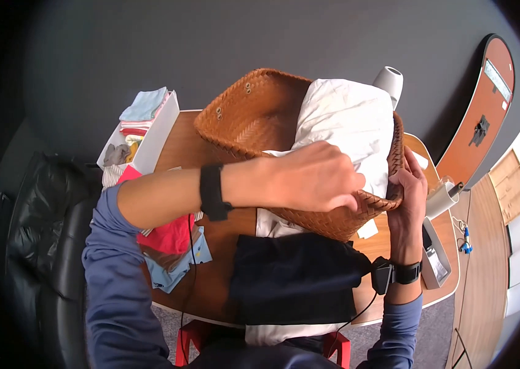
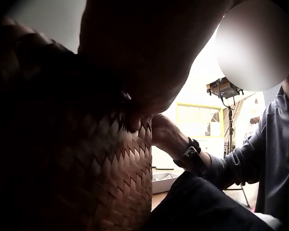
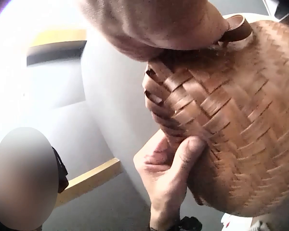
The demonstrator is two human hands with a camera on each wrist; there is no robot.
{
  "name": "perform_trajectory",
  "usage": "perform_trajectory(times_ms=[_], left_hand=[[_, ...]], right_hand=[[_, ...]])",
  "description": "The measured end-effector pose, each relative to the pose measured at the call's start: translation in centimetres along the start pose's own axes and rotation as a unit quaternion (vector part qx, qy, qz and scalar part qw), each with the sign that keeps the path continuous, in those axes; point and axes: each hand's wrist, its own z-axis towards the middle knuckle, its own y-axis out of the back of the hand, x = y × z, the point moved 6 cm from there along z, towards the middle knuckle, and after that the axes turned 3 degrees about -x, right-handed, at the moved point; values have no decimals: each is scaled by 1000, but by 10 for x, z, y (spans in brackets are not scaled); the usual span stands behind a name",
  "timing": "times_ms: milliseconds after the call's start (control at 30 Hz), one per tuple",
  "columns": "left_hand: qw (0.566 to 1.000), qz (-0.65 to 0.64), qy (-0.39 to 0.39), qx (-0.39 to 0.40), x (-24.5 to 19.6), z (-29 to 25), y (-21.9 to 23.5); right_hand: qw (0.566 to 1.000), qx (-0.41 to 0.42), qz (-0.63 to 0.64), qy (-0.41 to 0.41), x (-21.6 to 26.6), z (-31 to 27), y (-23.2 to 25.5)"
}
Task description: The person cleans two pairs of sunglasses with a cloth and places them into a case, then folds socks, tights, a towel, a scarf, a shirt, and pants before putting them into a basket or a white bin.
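Observation:
A brown woven basket (image 1: 254, 117) stands tilted over the table, with a bundled white cloth (image 1: 346, 117) in its right part. My left hand (image 1: 309, 178) reaches across and grips the near rim, thumb against the outer weave in the right wrist view. Around the basket's right corner, my right hand (image 1: 409, 190) holds the wall; it shows large at the top in the right wrist view, beside a leather loop (image 3: 238, 28). The left wrist view is dark over the left hand (image 2: 135, 53). In front of the basket lies a folded black garment (image 1: 297, 277).
Left on the table (image 1: 180, 135) are a white box (image 1: 165, 132) of folded clothes, a red garment (image 1: 171, 237) and a light blue one (image 1: 174, 270). At right stand a grey tray (image 1: 438, 264), a clear cup (image 1: 441, 200) and a white cylindrical device (image 1: 389, 83). Cables hang from both wrists.

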Motion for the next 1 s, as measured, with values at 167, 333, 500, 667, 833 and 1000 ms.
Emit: perform_trajectory(times_ms=[167, 333, 500, 667, 833, 1000], left_hand=[[953, 172, 241, 65, 114, -8, 87], [774, -39, 586, 235, 250, -145, 113], [818, -109, 565, 8, 243, -147, 122], [785, -179, 589, -69, 218, -151, 201], [670, -475, 542, -179, 174, -159, 219], [670, -435, 492, -346, 93, -155, 161]], right_hand=[[998, -54, 28, 11, -1, -1, -2], [996, -68, 55, 1, 2, 16, -8], [999, -45, 15, 13, 27, 15, -21], [988, 149, -41, -23, 34, 98, -16], [916, 328, -216, -79, 14, 201, -56], [903, 357, -235, -51, -15, 258, -88]])
